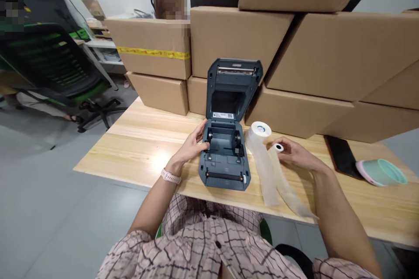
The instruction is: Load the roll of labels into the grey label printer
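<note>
A dark grey label printer (225, 168) stands on the table in front of me with its lid (234, 89) raised, showing the inner bay with two roll holders. My left hand (193, 146) lies against the printer's left side, the thumb on its rim and the fingers along the outer wall. My right hand (293, 153) grips a small paper roll (278, 148), whose loose strip trails toward the table's front edge. Between that roll and the printer is a larger white label roll (261, 129), also with a strip unrolled toward me.
Cardboard boxes (310, 52) are stacked along the back of the wooden table (137, 148). At right lie a black phone (342, 154) and a mint-green cup (382, 171) on its side. A person (168, 2) sits behind the boxes; an office chair (55, 65) stands at left.
</note>
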Tool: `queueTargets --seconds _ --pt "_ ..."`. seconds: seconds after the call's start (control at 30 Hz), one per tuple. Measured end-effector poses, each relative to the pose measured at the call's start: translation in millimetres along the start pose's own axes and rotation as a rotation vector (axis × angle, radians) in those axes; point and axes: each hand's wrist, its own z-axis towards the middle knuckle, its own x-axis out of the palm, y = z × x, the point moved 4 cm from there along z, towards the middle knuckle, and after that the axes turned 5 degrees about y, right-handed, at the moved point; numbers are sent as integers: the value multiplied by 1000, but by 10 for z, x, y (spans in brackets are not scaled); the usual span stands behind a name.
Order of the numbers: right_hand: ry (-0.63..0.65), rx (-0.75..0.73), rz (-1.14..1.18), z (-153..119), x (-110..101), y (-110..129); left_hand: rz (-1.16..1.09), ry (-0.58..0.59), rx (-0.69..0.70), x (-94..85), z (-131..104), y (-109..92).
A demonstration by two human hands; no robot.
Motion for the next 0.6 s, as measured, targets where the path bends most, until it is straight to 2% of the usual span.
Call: queueTargets --seconds 0.1,0.2,0.27,0.33,0.47,0.53,0.6 --pt "143 27 60 24 -43 -4 20 8 -4 7 -3 -10" --pt "102 46 87 65 -268 -2 30 18 -16 7 0 -9" --pt "75 24 65 188 -359 66 32 21 -17 -1 6 0" --pt "127 8 21 384 -333 174 33 18 -18 -13 13 15" --pt "288 63 -50 783 -125 326 28 28 -33 -24 23 46" --pt "297 67 -61 895 -70 354 24 35 -34 -22 27 49" --pt "252 30 -59 932 -72 389 20 40 -33 -21 29 46"
